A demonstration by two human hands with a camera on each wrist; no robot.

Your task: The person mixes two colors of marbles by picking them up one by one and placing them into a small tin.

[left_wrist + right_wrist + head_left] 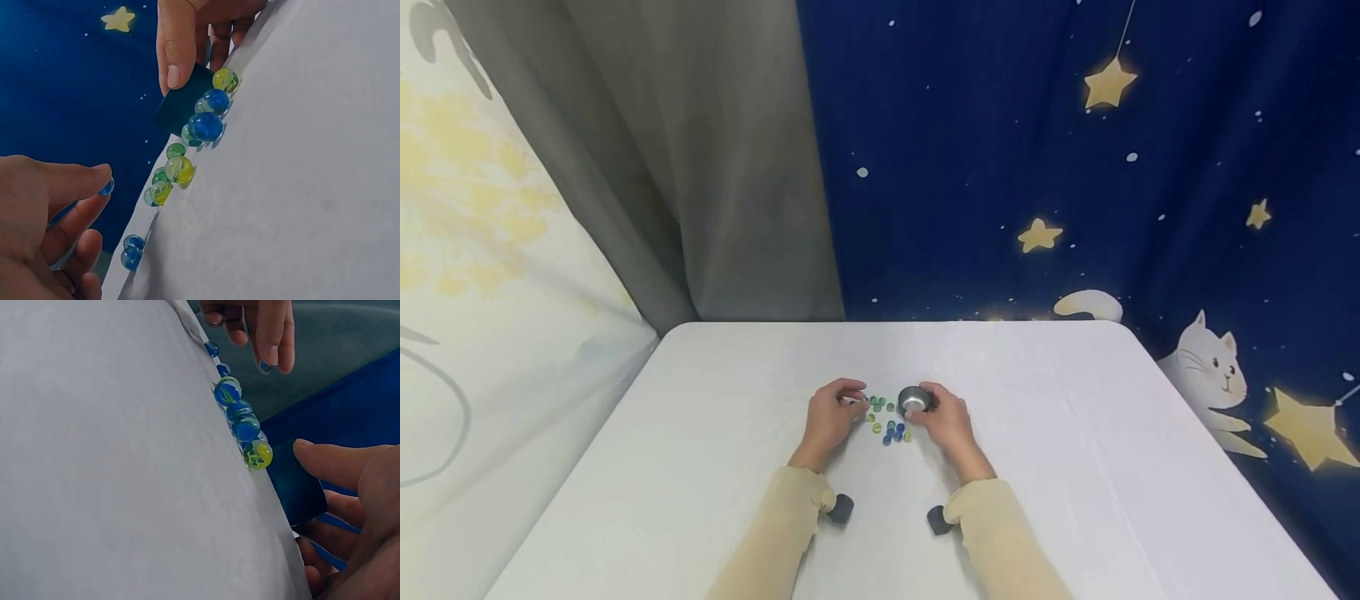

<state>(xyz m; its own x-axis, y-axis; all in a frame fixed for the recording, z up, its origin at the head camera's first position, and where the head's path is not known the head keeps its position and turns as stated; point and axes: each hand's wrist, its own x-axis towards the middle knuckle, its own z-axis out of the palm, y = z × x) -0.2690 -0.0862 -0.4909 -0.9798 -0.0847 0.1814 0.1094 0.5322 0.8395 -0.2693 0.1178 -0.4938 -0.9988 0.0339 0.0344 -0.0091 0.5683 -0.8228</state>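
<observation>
My left hand (831, 419) pinches a blue glass marble (108, 187) between thumb and forefinger, raised above the table at the left of a loose group of marbles. On the group's other side, my right hand (951, 423) grips a small dark cup (914, 392) with a silvery inside, thumb on the near side and fingers round the far side. Between the hands lie several green marbles (877, 407), several blue marbles (206, 127) and a few yellow-swirled marbles (257, 454). The cup's outer wall looks dark teal in the right wrist view.
A white-covered table (1075, 467) with rounded far corners spreads under both hands. Behind it hang a grey curtain (737, 167) and a dark blue star-patterned curtain (962, 167). Dark wrist devices (841, 509) sit at the cuffs of both pale sleeves (782, 525).
</observation>
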